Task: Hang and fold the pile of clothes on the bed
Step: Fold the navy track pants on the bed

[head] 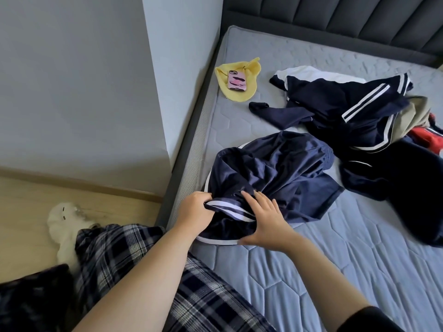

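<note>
At the near left edge of the bed (335,248), the left hand (194,209) pinches the garment (275,168) by its striped hem; the right hand (263,219) lies flat on it, fingers straight. Its bulk runs far-right, toward the pile (359,111).

Near-right mattress (335,271) is bare: the widest open stretch, reachable straight from the near edge. The near-left part is taken by a crumpled navy garment (275,168) with both hands on it. The left hand (194,209) grips the striped hem, the right hand (266,221) lies flat on the fabric. A clothes pile (359,111) blocks the right side and runs off frame, leaving only a narrow bare strip between it and the navy garment. A yellow cloth (239,95) with a phone (237,80) on top sits at the far-left edge, apart from the pile. A bare channel runs between them to the headboard (335,17). The wall (179,68) stands close along the bed's left side, tight gap.
</note>
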Tool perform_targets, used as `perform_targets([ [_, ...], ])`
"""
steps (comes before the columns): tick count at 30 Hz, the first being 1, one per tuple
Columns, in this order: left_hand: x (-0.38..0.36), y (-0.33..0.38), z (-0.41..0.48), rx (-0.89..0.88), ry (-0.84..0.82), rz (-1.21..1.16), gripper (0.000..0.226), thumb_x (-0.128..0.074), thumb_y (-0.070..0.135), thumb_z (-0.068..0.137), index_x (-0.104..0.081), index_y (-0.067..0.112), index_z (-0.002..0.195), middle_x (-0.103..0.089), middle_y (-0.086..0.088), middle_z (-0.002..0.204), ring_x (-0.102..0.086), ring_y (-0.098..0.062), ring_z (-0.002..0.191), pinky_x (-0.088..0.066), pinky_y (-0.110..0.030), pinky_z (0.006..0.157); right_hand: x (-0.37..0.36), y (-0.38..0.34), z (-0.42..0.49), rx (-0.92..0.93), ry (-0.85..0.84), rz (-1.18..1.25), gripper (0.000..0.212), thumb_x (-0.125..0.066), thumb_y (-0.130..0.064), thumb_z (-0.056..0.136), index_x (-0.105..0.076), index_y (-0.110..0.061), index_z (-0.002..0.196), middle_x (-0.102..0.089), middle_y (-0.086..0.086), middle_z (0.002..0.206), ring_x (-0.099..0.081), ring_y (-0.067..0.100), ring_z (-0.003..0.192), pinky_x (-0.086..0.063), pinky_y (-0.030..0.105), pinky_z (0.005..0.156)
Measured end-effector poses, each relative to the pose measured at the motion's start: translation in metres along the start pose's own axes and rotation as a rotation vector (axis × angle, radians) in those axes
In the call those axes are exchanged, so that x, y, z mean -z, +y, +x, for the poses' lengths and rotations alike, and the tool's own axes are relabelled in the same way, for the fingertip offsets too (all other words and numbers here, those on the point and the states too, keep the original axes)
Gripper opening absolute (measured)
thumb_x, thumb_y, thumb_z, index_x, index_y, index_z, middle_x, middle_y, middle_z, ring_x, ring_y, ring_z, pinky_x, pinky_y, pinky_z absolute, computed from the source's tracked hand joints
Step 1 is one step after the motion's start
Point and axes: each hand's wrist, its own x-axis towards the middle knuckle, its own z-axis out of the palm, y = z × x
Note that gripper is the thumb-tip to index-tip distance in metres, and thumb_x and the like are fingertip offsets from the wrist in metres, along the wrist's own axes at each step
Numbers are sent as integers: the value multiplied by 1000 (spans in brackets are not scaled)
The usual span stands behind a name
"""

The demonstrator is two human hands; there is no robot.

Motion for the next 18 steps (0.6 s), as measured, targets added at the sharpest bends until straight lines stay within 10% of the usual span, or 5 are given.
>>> perform_targets([
  [7, 3, 5, -5, 52, 8, -64, 12, -60, 6, 80, -69, 10, 88, -66, -6, 96, -60, -27, 90, -49, -38, 77, -6, 1, 12, -66, 150, -42, 71, -66, -29, 80, -34, -25, 143, -32, -1, 148, -18, 19, 142, -10, 48, 118],
  [12, 2, 14, -12, -320, 50, 33, 48, -64, 9, 72, -61, 9, 120, -61, -6, 118, -54, -25, 113, -40, -31, 98, 10, 2, 20, -189, 208, 74, 24, -47, -5, 78, -51, -20, 95, -62, -2, 83, -54, 23, 90, -17, 45, 114],
  [14, 0, 21, -13, -497, 144, 137, 59, -60, 24, 74, -50, 8, 130, -54, -10, 129, -47, -28, 124, -38, -46, 106, 19, 2, 28, -260, 264, 158, 19, -42, -1, 77, -48, -17, 85, -60, 3, 78, -49, 29, 89, -37, 37, 88],
  [18, -6, 22, -14, -642, 152, 310, 85, -62, 54, 73, -29, 20, 143, -35, -9, 149, -27, -26, 140, -20, -52, 113, 51, 1, 51, -351, 334, 265, 19, -48, -3, 80, -43, -13, 64, -47, 6, 63, -42, 25, 68, -28, 32, 57],
])
